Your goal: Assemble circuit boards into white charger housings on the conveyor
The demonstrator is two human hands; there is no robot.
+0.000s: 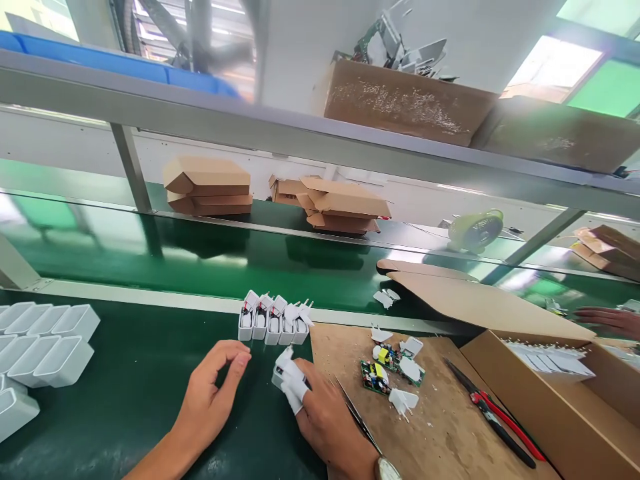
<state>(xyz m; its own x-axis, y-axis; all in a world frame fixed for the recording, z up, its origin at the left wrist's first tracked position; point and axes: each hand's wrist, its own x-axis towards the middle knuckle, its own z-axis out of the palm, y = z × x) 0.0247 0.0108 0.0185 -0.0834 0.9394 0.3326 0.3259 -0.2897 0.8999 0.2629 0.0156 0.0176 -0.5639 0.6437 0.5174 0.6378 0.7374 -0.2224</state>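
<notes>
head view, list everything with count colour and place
open cases: several, white, left
filled cases: five, white, centre
held case: one, white, centre
mat: one, brown, right
circuit boards: at least two, green, on mat
plug pieces: several, white, on mat
tweezers: one, metallic, mat edge
pliers: one, red-black, on mat
open carton: one, brown, right
belt: one, green, behind cases
cardboard boxes: several, brown, beyond belt
small fan: one, yellow-green, beyond belt
large fan: one, grey, upper left
large cartons: two, brown, on shelf
bins: count unclear, blue, on shelf
watch: one, silver, right wrist
co-worker's hand: one, right edge
left hand: one, centre
right hand: one, centre
</notes>
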